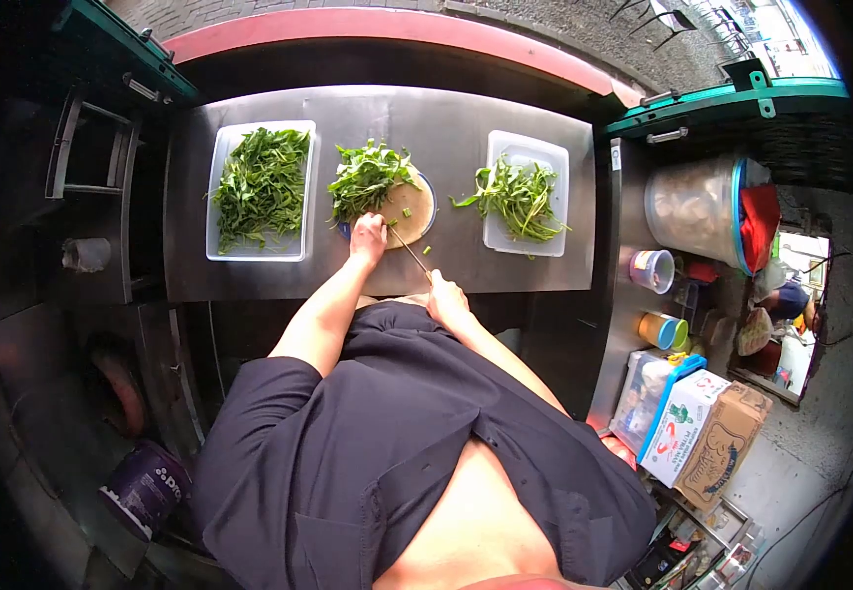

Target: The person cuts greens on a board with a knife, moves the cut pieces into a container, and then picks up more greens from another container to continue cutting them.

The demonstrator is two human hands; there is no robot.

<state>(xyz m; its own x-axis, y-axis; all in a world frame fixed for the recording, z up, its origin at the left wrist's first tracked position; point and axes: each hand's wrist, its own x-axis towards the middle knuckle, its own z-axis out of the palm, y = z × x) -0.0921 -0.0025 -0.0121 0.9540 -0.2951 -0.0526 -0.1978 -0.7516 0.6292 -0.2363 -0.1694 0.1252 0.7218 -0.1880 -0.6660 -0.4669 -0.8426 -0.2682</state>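
Observation:
On the metal counter, a round cutting board (418, 211) carries a pile of leafy greens (368, 178) on its left part. My left hand (368, 237) is closed on the near end of the greens. In my right hand (446, 298) is the handle of a knife (411, 252), its blade pointing up and left toward my left hand. A few small cut green pieces (407, 212) lie on the board. To the left stands a white tray (310, 197) full of leaves, and to the right another white tray (562, 187) holds greens with long stems.
The metal counter (456, 118) has a pink ledge (348, 22) beyond it. On the right side are a large clear tub (692, 208), small plastic containers (651, 270) and a cardboard box (723, 442). A dark bucket (146, 489) stands low at the left.

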